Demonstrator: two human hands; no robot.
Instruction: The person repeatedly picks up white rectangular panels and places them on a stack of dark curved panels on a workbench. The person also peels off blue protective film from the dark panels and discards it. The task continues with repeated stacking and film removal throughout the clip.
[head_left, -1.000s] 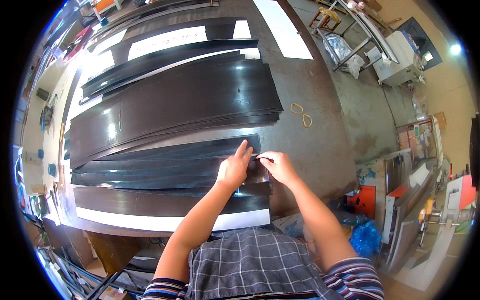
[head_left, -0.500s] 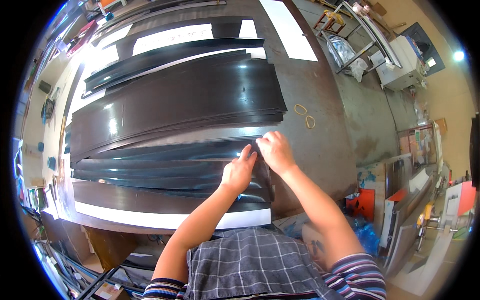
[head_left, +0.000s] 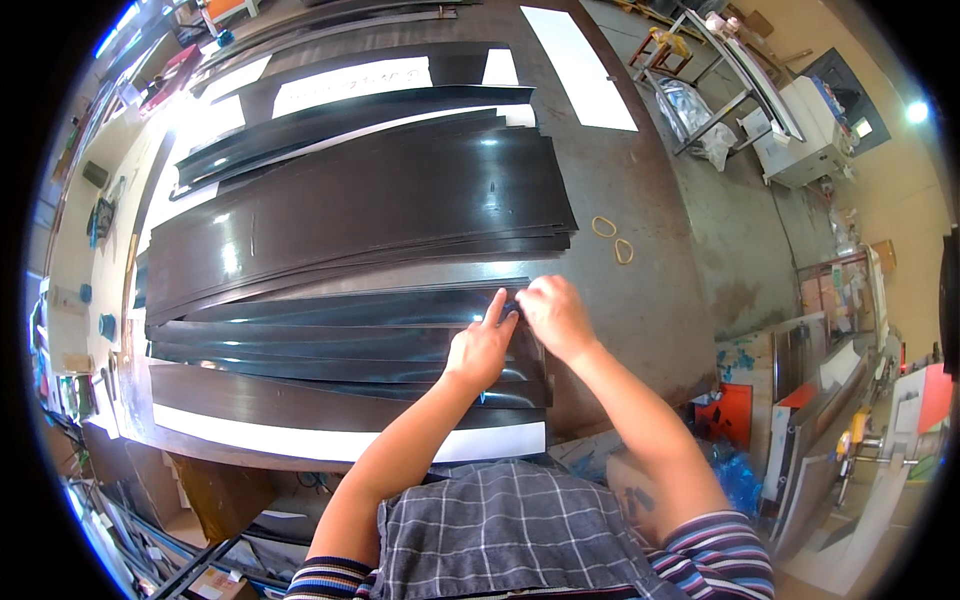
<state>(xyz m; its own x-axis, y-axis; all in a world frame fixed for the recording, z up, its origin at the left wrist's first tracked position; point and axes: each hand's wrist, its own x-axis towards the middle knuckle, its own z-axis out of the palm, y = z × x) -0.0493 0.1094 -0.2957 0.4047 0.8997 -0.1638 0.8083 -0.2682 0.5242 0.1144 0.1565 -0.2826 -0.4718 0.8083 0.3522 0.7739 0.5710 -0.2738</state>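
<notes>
Several long, dark, glossy strips [head_left: 300, 342] lie overlapping on the near part of the table. At their right end my right hand [head_left: 556, 318] has its fingers closed in a pinch on the edge of a dark strip; the fingertips partly hide that edge. Just left of it, my left hand [head_left: 477, 352] rests on the strips with its index finger stretched out, its fingertips close to the pinching fingers. Beyond both hands a stack of wider dark sheets [head_left: 380, 205] fans out slightly. A white strip [head_left: 340, 443] lies along the table's near edge.
Two yellow rubber bands [head_left: 614, 240] lie on the brown table [head_left: 640, 310] right of the stack. A white sheet [head_left: 580, 70] is at the far right of the table. Beyond the right edge stand a metal-framed rack [head_left: 720, 110] and leaning panels [head_left: 800, 430].
The view has shifted slightly, so the table appears a little lower. My right hand keeps its pinch with the fingers curled slightly more; my left hand stays almost in place.
</notes>
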